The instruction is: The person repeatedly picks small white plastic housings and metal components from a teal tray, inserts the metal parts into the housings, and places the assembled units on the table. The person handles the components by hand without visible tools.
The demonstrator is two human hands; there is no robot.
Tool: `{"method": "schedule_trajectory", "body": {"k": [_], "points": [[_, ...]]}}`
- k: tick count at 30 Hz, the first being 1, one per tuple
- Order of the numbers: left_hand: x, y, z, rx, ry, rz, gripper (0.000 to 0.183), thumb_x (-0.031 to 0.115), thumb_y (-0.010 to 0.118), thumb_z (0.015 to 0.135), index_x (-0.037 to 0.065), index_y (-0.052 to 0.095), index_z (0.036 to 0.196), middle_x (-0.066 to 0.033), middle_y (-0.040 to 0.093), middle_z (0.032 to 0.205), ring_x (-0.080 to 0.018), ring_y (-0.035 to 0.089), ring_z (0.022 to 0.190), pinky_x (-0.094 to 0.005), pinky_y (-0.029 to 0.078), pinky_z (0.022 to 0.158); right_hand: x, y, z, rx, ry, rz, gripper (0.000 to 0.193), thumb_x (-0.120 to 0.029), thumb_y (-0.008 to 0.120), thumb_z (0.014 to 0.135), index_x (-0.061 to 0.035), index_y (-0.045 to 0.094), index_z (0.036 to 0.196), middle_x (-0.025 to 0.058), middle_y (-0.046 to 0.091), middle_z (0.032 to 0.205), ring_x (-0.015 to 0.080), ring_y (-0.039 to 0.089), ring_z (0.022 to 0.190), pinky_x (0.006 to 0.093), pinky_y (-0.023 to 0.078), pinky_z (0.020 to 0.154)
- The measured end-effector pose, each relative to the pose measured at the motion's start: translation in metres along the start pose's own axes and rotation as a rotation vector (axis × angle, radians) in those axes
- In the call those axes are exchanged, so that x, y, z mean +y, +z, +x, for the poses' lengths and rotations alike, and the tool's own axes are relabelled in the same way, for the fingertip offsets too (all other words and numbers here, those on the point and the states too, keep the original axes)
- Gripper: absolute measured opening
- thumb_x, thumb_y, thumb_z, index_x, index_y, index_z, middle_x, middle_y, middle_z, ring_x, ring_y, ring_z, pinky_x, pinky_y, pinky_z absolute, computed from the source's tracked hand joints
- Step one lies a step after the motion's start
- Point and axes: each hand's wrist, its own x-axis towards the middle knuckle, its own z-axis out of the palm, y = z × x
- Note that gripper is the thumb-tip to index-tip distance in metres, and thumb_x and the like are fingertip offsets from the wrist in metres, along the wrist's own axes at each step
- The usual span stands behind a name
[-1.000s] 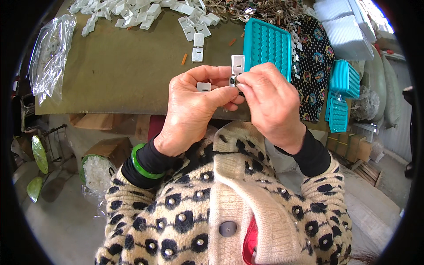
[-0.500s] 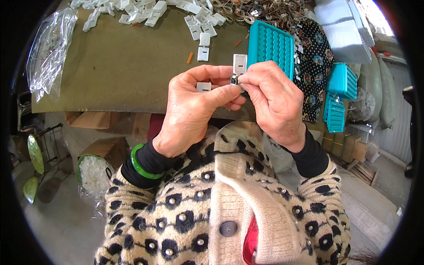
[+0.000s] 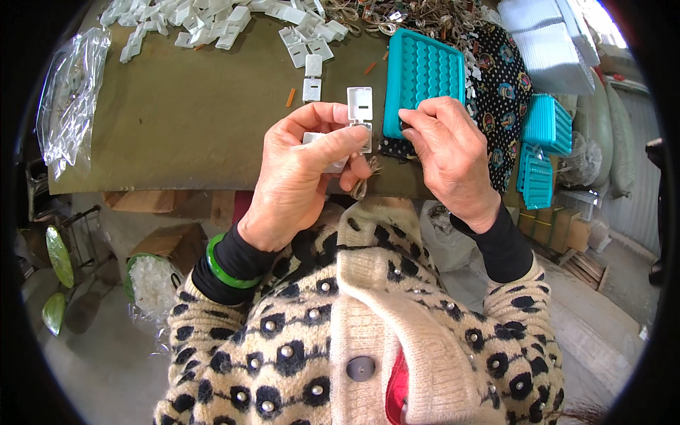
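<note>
My left hand (image 3: pixel 287 166) grips a small white hinged plastic case (image 3: pixel 360 103), its lid folded open away from me and its lower half under my thumb. Another white case (image 3: pixel 310 137) is tucked in the same hand, partly hidden by the fingers. A small loop of thin wire (image 3: pixel 360 187) hangs below these fingers. My right hand (image 3: pixel 457 159) is closed in a pinch at the near right corner of the teal tray (image 3: pixel 392 117). Between its fingertips shows a small round dark piece (image 3: pixel 404 125), mostly covered.
White cases (image 3: pixel 212 21) lie heaped at the table's far side, with one pair (image 3: pixel 312 76) nearer. Tangled wires (image 3: pixel 418 18) pile behind the tray. A patterned dark cloth (image 3: pixel 506 92), stacked teal trays (image 3: pixel 549 124) and white trays (image 3: pixel 542 42) stand right. A clear plastic bag (image 3: pixel 74 99) lies left.
My right hand has drawn away to the right from the case, toward the tray corner. The left hand keeps the cases, slightly lower and left, and the wire loop now shows below it.
</note>
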Motion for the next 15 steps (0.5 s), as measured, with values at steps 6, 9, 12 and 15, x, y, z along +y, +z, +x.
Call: {"method": "schedule_trajectory", "body": {"k": [6,9,12,15], "points": [[0.004,-0.002,0.003,-0.115,0.000,-0.046,0.024,0.008,0.063,0.093,0.001,0.061,0.116,-0.0182,0.069,0.111,-0.0222,0.072,0.088,-0.0230,0.051,0.052,0.007,-0.003,0.006,-0.058,0.012,0.095,0.021,0.003,0.073,0.072,-0.0001,0.062,0.090,0.0081,0.056,0.084,0.0256,0.057,0.076,0.0357,0.049,0.067],[0.004,-0.003,0.004,-0.154,-0.004,-0.112,0.023,0.007,0.063,0.094,-0.001,0.060,0.115,-0.0168,0.069,0.110,-0.0249,0.072,0.093,-0.0234,0.053,0.054,0.003,-0.005,0.009,-0.030,0.105,0.215,0.018,0.004,0.072,0.076,-0.0002,0.061,0.090,0.0087,0.059,0.085,0.0254,0.060,0.075,0.0338,0.050,0.066],[0.001,-0.003,0.005,-0.159,-0.009,-0.138,0.025,0.006,0.064,0.093,0.000,0.060,0.117,-0.0156,0.070,0.109,-0.0257,0.072,0.094,-0.0235,0.053,0.054,-0.006,-0.008,0.009,0.077,0.216,0.389,0.014,0.006,0.068,0.082,0.0001,0.061,0.092,0.0106,0.063,0.089,0.0253,0.064,0.077,0.0307,0.052,0.064],[-0.003,-0.003,0.006,-0.154,-0.008,-0.156,0.026,0.004,0.066,0.092,0.001,0.060,0.117,-0.0139,0.070,0.107,-0.0252,0.072,0.094,-0.0236,0.052,0.054,-0.012,0.000,0.014,0.201,0.097,0.372,0.011,0.003,0.069,0.085,0.0014,0.064,0.094,0.0120,0.065,0.089,0.0219,0.063,0.076,0.0288,0.051,0.068]]}}
